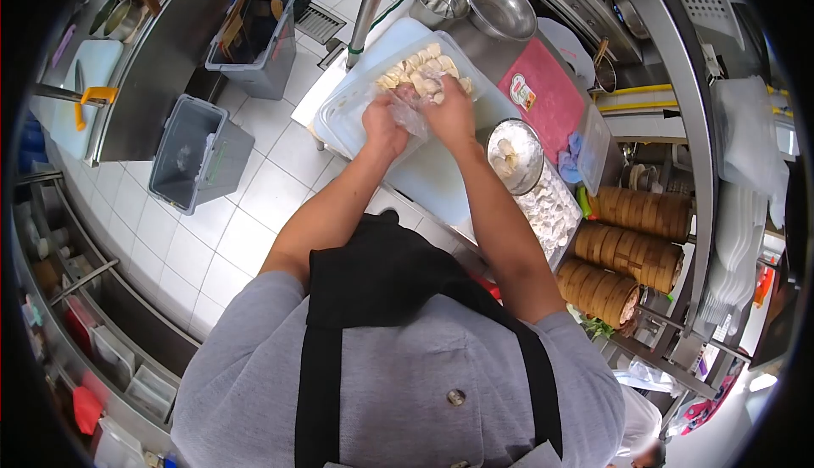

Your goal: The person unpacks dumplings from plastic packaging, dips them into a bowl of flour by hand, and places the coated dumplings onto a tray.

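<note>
My left hand (383,129) is closed on the left side of a thin clear plastic bag (409,118). On the bag's right side, my right hand (449,112) is closed with its fingers against the plastic. Both hands are over the near part of a translucent plastic tray (339,120). Pale dumplings (424,63) lie in rows in that tray, just beyond my hands. Something pinkish shows through the plastic between the hands. The tray rests on a white cutting board (437,181).
Right of my hands are a bowl (515,156) with pale pieces, floury pieces (549,214) in a tray, and a pink board (543,99). Bamboo steamers (627,256) are stacked farther right. Grey bins (197,154) stand on the floor at left. A metal post (370,10) rises beyond the tray.
</note>
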Available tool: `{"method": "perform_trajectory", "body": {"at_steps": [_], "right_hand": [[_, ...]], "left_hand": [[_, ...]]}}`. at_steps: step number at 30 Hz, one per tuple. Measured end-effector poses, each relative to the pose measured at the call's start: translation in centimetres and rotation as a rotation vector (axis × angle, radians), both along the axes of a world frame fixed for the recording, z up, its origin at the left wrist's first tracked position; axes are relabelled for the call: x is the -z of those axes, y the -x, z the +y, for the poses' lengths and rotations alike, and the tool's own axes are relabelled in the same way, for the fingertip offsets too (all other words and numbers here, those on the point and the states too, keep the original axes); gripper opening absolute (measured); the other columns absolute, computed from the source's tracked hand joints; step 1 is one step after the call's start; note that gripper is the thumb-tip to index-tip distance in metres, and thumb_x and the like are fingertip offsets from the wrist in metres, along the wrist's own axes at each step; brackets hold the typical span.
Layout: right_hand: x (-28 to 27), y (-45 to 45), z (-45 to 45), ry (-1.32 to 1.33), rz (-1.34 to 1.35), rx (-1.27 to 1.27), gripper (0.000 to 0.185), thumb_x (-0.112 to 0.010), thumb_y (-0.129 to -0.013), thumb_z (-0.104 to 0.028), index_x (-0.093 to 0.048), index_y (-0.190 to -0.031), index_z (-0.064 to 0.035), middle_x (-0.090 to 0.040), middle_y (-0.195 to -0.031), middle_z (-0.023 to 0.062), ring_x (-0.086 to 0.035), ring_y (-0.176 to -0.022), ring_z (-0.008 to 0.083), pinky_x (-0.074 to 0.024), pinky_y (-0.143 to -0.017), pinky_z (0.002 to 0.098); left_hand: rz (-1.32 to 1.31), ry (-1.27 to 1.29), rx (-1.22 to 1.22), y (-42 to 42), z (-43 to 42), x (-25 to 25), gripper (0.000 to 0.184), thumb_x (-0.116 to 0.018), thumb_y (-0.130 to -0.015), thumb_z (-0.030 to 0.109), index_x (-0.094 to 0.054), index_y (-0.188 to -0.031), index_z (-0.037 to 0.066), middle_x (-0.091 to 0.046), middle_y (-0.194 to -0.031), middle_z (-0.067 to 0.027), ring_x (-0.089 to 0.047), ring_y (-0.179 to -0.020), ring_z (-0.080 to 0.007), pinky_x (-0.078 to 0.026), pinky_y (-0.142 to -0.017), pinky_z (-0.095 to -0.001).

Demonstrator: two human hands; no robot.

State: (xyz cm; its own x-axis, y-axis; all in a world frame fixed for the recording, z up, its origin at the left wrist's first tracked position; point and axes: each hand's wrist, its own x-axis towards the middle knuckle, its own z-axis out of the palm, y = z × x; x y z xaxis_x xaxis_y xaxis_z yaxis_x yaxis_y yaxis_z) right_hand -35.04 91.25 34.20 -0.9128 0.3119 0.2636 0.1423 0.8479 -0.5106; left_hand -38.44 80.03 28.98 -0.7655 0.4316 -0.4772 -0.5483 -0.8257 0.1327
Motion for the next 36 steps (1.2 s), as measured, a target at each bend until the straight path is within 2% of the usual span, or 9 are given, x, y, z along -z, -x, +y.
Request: {"method": "perform_trajectory", "body": {"at_steps": [3,5,11,13,16,20,22,29,36], "right_hand": [[-1.5,-1.7,1.5,0.189,0.101,0.051,0.034,-0.064,-0.079,-0.01,-0.06,-0.112,-0.002,-0.064,-0.108,0.0193,-0.066,-0.092,0.0325,-0.0515,-0.083,0.0385],[-4.9,-4.2,2.5,0.656,0.083,0.135,0.033,-0.064,-0.078,-0.01,-0.063,-0.109,-0.0003,-0.066,-0.103,0.0187,-0.067,-0.083,0.0285,-0.0516,-0.079,0.0356],[-6.9,-11.4,11.0,0.363,-0.136,0.21,0.035,-0.065,-0.076,-0.011,-0.065,-0.109,0.0001,-0.068,-0.092,0.0202,-0.068,-0.083,0.0281,-0.0514,-0.077,0.0352],[-5.8,-11.5,12.4,-0.111,-0.115,-0.023,0.033,-0.064,-0.077,-0.014,-0.065,-0.106,0.0013,-0.068,-0.09,0.0238,-0.068,-0.085,0.034,-0.0513,-0.077,0.0368],[-7.6,-11.7,11.6,-0.008,-0.402,0.044,0.029,-0.062,-0.077,-0.014,-0.066,-0.102,0.0004,-0.067,-0.09,0.0248,-0.066,-0.087,0.0376,-0.0512,-0.078,0.0386],[-9.6,-8.5,9.7,-0.041,-0.361,0.197,0.027,-0.062,-0.078,-0.014,-0.067,-0.102,-0.002,-0.068,-0.091,0.0217,-0.066,-0.089,0.036,-0.0511,-0.079,0.0389],[-8.1,-5.2,8.6,0.104,-0.065,0.06,0.026,-0.063,-0.081,-0.016,-0.067,-0.104,-0.005,-0.069,-0.092,0.018,-0.067,-0.088,0.0352,-0.0512,-0.079,0.0389],[-3.5,4.3,0.0,-0.182,-0.374,-0.041,0.036,-0.07,-0.077,-0.02,-0.066,-0.11,-0.0066,-0.063,-0.114,0.0179,-0.06,-0.106,0.0346,-0.0483,-0.092,0.0417],[-1.9,5.2,2.4,-0.099,-0.331,-0.125,0.04,-0.071,-0.075,-0.024,-0.065,-0.11,-0.0051,-0.063,-0.113,0.0188,-0.06,-0.106,0.0369,-0.0474,-0.093,0.0428]], "left_hand": [[0.029,0.025,0.033,-0.1,0.0,0.2,0.03,-0.038,-0.09,0.012,-0.053,-0.109,-0.006,-0.06,-0.102,-0.016,-0.057,-0.094,-0.0279,-0.047,-0.085,-0.0398],[0.035,0.032,0.044,-0.1,0.0,0.7,0.029,-0.039,-0.091,0.014,-0.055,-0.107,-0.005,-0.06,-0.099,-0.0156,-0.057,-0.089,-0.0273,-0.047,-0.083,-0.0395],[0.063,0.159,0.172,0.9,0.5,0.4,0.022,-0.044,-0.092,0.014,-0.057,-0.099,-0.003,-0.059,-0.087,-0.0128,-0.056,-0.081,-0.0257,-0.048,-0.078,-0.0393],[0.036,0.253,0.214,1.5,0.7,0.3,0.015,-0.047,-0.091,0.011,-0.056,-0.094,-0.001,-0.057,-0.084,-0.0118,-0.056,-0.078,-0.025,-0.048,-0.074,-0.039],[0.015,0.235,0.242,2.2,0.7,0.3,0.01,-0.049,-0.088,0.008,-0.055,-0.09,0.0,-0.056,-0.082,-0.0117,-0.055,-0.074,-0.0251,-0.048,-0.072,-0.039],[0.047,0.196,0.223,1.7,1.3,1.7,0.01,-0.047,-0.087,0.005,-0.055,-0.091,0.0,-0.055,-0.083,-0.0119,-0.054,-0.073,-0.0257,-0.048,-0.072,-0.0395],[0.056,0.142,0.16,1.1,1.3,1.1,0.011,-0.045,-0.085,0.004,-0.055,-0.09,0.001,-0.055,-0.084,-0.0121,-0.054,-0.075,-0.0259,-0.047,-0.072,-0.0399],[-0.018,0.026,0.103,0.8,1.3,1.5,0.019,-0.044,-0.088,0.008,-0.055,-0.1,-0.001,-0.056,-0.089,-0.011,-0.056,-0.08,-0.0249,-0.048,-0.074,-0.0383],[-0.003,-0.037,0.074,1.0,1.2,0.6,0.026,-0.042,-0.089,0.01,-0.056,-0.106,-0.004,-0.06,-0.101,-0.0142,-0.057,-0.092,-0.0269,-0.046,-0.083,-0.0406]]}}
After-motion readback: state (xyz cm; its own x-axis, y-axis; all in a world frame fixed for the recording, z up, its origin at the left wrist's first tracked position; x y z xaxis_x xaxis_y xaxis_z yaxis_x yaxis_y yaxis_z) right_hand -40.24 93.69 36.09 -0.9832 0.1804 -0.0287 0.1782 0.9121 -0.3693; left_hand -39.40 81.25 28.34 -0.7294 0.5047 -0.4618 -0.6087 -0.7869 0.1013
